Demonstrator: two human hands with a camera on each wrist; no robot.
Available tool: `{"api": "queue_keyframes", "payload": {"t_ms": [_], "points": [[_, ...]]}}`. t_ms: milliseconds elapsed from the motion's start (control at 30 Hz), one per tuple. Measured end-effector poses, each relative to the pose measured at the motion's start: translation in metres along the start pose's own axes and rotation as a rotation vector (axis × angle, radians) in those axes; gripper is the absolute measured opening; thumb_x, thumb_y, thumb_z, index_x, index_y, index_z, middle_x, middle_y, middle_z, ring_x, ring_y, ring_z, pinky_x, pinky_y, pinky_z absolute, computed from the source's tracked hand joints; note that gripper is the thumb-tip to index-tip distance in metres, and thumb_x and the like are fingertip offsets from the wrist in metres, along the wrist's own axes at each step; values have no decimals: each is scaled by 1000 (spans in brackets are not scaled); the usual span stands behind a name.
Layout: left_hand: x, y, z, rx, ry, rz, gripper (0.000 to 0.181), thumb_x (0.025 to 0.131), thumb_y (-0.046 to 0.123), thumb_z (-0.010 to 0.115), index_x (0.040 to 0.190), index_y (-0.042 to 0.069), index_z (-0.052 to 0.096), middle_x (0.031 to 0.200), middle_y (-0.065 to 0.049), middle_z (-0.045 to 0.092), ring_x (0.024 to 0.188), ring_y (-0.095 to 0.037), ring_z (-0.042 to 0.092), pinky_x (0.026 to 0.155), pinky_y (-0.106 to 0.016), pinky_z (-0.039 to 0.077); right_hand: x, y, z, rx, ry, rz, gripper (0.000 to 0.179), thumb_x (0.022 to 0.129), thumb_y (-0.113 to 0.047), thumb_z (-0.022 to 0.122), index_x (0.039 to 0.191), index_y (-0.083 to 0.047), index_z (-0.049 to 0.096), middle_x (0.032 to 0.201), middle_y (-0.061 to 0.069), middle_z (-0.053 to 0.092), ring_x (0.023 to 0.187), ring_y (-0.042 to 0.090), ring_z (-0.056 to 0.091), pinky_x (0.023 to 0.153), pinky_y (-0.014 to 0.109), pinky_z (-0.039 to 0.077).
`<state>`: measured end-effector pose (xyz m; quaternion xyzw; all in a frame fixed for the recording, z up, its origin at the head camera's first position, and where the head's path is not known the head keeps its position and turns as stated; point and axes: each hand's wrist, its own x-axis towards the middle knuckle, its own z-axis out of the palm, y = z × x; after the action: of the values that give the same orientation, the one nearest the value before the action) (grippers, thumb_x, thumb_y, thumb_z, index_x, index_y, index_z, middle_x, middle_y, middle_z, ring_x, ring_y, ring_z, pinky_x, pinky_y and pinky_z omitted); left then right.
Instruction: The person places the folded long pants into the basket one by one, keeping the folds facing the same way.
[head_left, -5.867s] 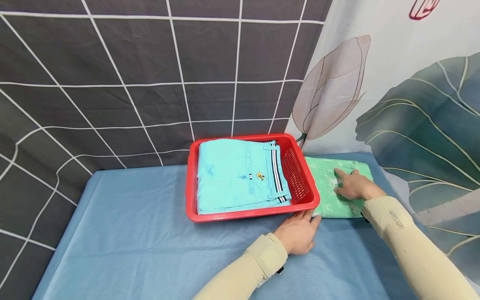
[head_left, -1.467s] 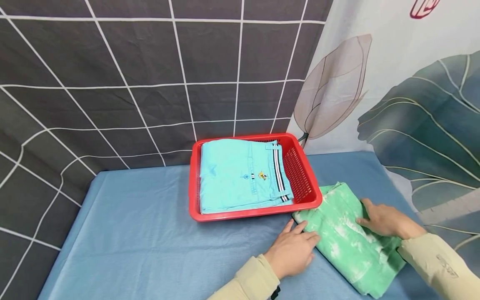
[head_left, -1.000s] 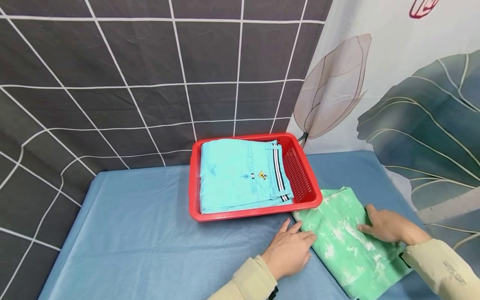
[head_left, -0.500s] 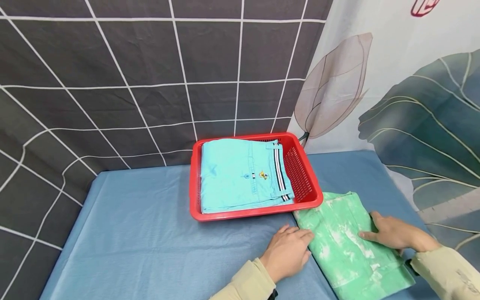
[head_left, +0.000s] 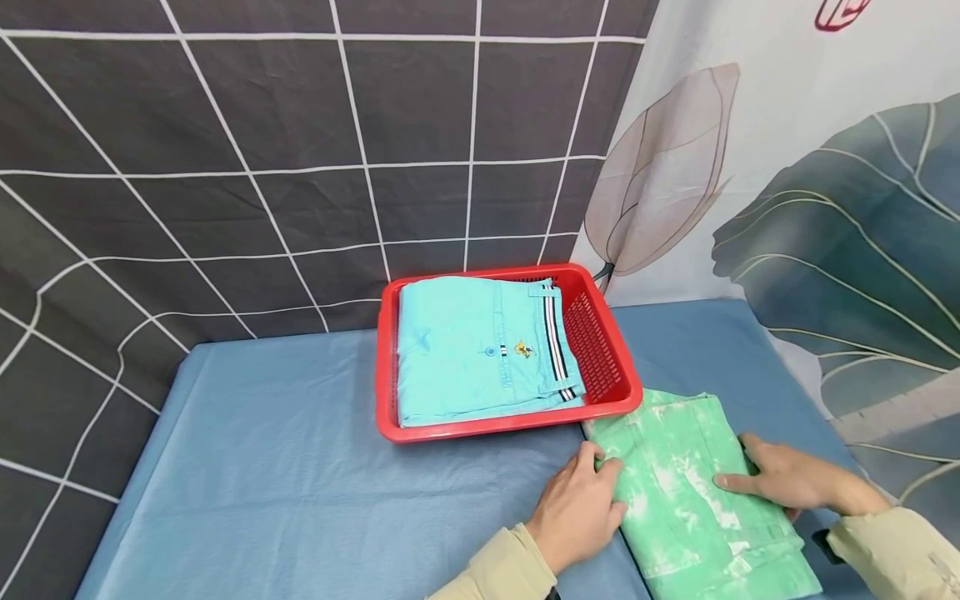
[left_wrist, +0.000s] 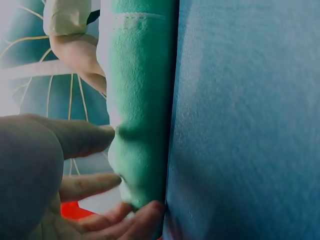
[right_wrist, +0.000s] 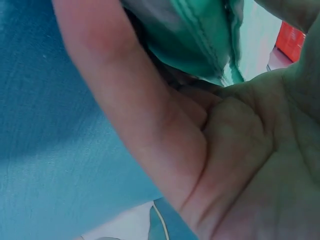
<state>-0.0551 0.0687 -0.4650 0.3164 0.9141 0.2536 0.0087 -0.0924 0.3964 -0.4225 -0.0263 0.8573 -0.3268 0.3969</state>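
A folded green garment (head_left: 690, 500) with white blotches lies on the blue-covered table at the front right, its far left corner against the basket. My right hand (head_left: 802, 475) holds its right edge, thumb on top; in the right wrist view the fingers curl in beside the green cloth (right_wrist: 200, 40). At the left edge, my left hand (head_left: 577, 504) grips near the far corner. The left wrist view shows the thumb and fingers (left_wrist: 90, 185) against the thick folded side (left_wrist: 140, 90). The red basket (head_left: 386, 367) holds a folded light-blue garment (head_left: 465, 354) with a striped band.
The blue table cover (head_left: 262, 467) extends to the left and behind the garment. A dark grid-patterned curtain (head_left: 300, 125) hangs behind, and a white leaf-printed curtain (head_left: 787, 67) hangs at the right.
From flat beside the basket, the green garment has come toward me and turned. Lately it has slid slightly nearer, and my left fingers have curled in at its edge. The basket stays put.
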Motion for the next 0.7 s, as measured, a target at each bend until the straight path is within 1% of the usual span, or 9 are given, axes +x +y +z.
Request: {"api": "queue_keyframes", "payload": {"t_ms": [67, 100, 167, 233, 267, 333, 433, 567, 700], "points": [[-1, 0, 0, -31, -5, -53, 43, 95, 31, 70, 135, 18, 62, 114, -4, 50, 85, -9, 54, 65, -21, 48, 0, 1, 1, 5, 10, -5, 83, 103, -33, 58, 139, 24, 10, 79, 13, 59, 58, 29, 62, 51, 43, 54], [-1, 0, 1, -40, -9, -75, 43, 95, 31, 70, 136, 19, 62, 109, -3, 50, 81, -8, 50, 62, -21, 46, 1, 1, 2, -10, 21, -3, 84, 102, -34, 58, 140, 24, 10, 83, 15, 60, 63, 29, 63, 55, 44, 54], [0, 0, 1, -46, -22, -106, 44, 96, 32, 70, 138, 22, 61, 101, -1, 49, 77, -7, 46, 59, -21, 44, 1, 1, 3, -64, 52, 6, 88, 102, -36, 58, 141, 25, 10, 97, 27, 61, 78, 36, 66, 65, 48, 55], [0, 1, 2, -34, -28, -111, 45, 95, 34, 70, 138, 22, 61, 97, 0, 52, 76, -7, 48, 60, -22, 45, 2, 0, 3, -134, 87, 15, 92, 101, -40, 58, 141, 28, 10, 114, 41, 54, 95, 45, 63, 77, 52, 53], [1, 1, 2, -37, -40, -115, 46, 96, 35, 69, 139, 23, 60, 98, 0, 55, 78, -7, 52, 61, -22, 47, 2, 0, 3, -164, 103, 23, 95, 101, -42, 58, 141, 29, 10, 123, 47, 47, 105, 51, 59, 82, 54, 50], [2, 2, 2, -53, -64, -123, 48, 97, 37, 67, 142, 25, 58, 104, -2, 62, 82, -9, 59, 64, -25, 51, 3, 0, 3, -209, 122, 28, 98, 100, -44, 58, 139, 32, 11, 132, 53, 35, 114, 57, 52, 86, 58, 48], [3, 4, 2, -99, -91, -137, 50, 98, 38, 65, 146, 29, 55, 113, -6, 66, 89, -13, 65, 68, -27, 53, 2, -1, 4, -185, 128, 31, 96, 100, -43, 60, 139, 31, 12, 126, 47, 45, 107, 49, 58, 85, 56, 49], [1, 6, 3, -162, -95, -150, 49, 99, 36, 65, 146, 31, 54, 117, -7, 65, 91, -12, 64, 68, -26, 52, 0, 0, 4, -111, 116, 21, 92, 99, -38, 63, 138, 30, 15, 115, 26, 57, 94, 29, 62, 80, 50, 52], [-1, 8, 4, -233, -101, -177, 50, 98, 35, 65, 147, 31, 53, 119, -5, 62, 88, -9, 60, 67, -25, 50, -3, 2, 6, -20, 95, 8, 89, 99, -33, 64, 140, 28, 13, 112, 19, 59, 90, 25, 62, 78, 45, 53]]}}
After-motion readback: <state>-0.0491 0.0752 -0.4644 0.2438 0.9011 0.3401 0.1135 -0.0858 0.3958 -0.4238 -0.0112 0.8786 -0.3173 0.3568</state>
